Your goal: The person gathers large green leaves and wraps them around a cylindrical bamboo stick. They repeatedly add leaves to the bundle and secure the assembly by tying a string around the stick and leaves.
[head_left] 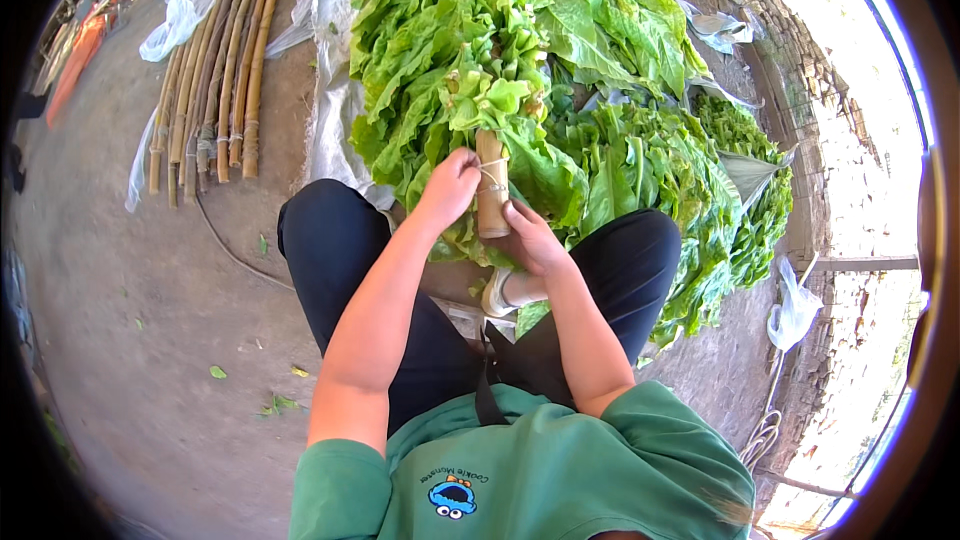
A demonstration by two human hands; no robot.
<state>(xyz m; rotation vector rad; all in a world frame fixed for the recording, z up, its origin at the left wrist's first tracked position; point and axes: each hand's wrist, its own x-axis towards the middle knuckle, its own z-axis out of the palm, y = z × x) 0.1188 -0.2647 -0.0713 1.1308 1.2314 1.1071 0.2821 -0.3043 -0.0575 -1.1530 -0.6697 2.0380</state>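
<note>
Between my knees the pale end of a bamboo pole (492, 185) points toward me, with light string (493, 169) wound around it. Large green leaves (445, 50) hang thickly along the rest of this pole. My left hand (452, 185) is closed in a pinch at the left side of the pole, right where the string passes. The thin strand at those fingertips is hard to make out. From the right and below, my right hand (535, 240) grips the pole's near end, thumb against its side. Some of its fingers are hidden beneath the bamboo.
More leaf piles (640, 180) lie to the right, beside my knee. Several bare bamboo poles (215, 70) rest on the ground at far left. A white plastic sheet (340, 60) lies beside the leaves. A plastic bag (794, 312) and coiled cord (765, 432) are near the right wall.
</note>
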